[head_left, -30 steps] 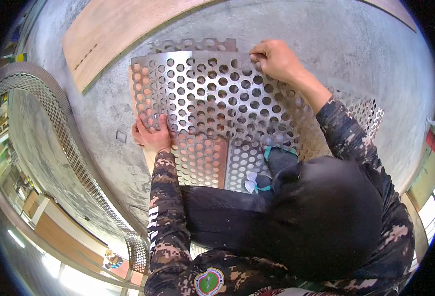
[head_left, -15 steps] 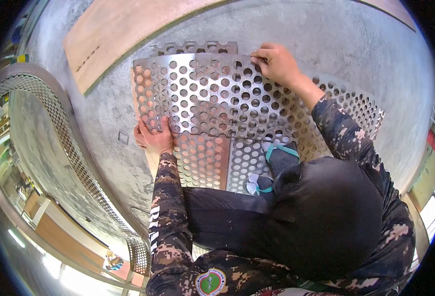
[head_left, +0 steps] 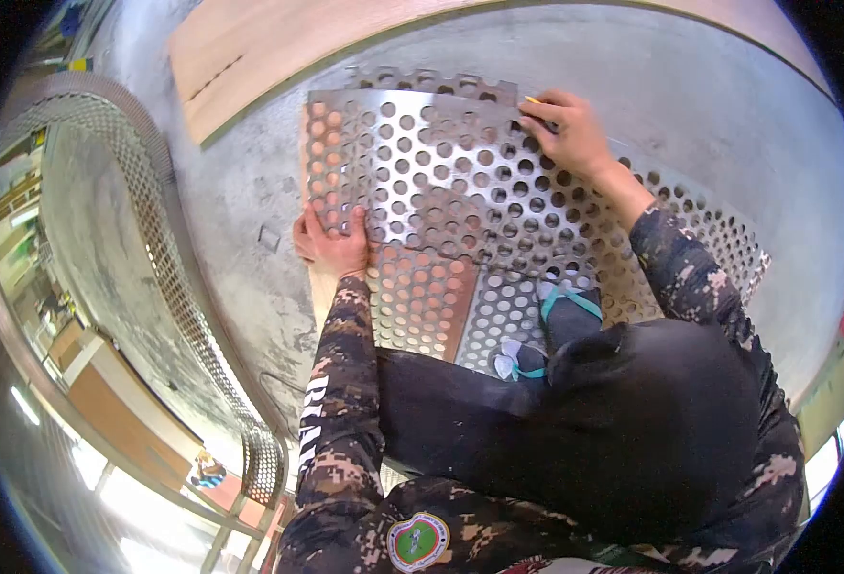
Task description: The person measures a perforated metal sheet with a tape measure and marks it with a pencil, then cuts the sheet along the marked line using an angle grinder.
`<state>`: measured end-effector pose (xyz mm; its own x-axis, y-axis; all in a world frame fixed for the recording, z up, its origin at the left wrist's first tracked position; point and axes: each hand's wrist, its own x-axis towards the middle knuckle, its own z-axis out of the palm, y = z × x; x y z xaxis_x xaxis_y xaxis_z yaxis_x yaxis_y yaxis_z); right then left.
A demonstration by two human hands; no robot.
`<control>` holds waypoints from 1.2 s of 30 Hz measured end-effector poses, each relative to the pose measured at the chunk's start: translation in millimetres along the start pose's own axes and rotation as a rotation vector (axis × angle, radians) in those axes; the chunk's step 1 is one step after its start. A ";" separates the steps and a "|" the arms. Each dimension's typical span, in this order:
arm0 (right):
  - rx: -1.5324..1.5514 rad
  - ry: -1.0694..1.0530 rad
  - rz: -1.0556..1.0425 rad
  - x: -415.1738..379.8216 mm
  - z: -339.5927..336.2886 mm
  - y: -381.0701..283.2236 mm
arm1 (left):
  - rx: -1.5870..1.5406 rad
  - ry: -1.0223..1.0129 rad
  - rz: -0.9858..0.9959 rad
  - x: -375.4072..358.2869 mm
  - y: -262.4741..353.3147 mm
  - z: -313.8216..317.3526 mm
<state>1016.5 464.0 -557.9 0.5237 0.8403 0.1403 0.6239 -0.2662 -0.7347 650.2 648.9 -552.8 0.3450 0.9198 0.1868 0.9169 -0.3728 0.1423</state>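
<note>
A shiny perforated metal sheet [head_left: 398,167] lies over other perforated sheets on the floor. My left hand [head_left: 338,247] grips its left edge, with the thumb on top and the other fingers at the edge. At the sheet's upper right corner, my right hand [head_left: 567,134] pinches a thin dark tool with a yellow end [head_left: 534,100], perhaps a pencil. A second holed piece [head_left: 441,81] sticks out behind the top edge. Below the shiny sheet, another perforated sheet [head_left: 417,301] rests over a reddish-brown surface.
A long wooden board [head_left: 250,57] lies beyond the sheets on the grey floor [head_left: 240,191]. A curved perforated strip [head_left: 168,253] runs along the left. My sandalled feet [head_left: 570,311] are on the perforated sheets. A distant person [head_left: 208,470] is at the lower left.
The view has shifted, so the sheets and both hands appear further right. The yellow end of the tool now shows in my right hand. My left hand keeps its place on the sheet's edge.
</note>
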 end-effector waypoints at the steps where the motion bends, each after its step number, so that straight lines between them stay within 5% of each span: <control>1: 0.012 -0.002 -0.008 -0.1 -1.0 -0.5 | 0.008 0.010 0.009 -0.5 -0.7 1.5; 14: -0.085 -0.120 0.148 -1.0 -7.6 -8.0 | -0.037 0.003 0.009 -0.3 -7.3 6.3; 19: -0.143 -0.070 0.024 -1.6 -4.4 -0.1 | -0.045 -0.024 -0.008 -2.0 -0.5 2.1; 36: -0.067 -0.128 0.099 -0.7 -6.3 1.8 | -0.046 -0.035 -0.023 -2.9 -0.1 1.4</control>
<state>1020.9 460.0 -555.2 0.5092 0.8604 -0.0198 0.6124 -0.3784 -0.6941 649.3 646.4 -554.7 0.3317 0.9316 0.1488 0.9148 -0.3561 0.1906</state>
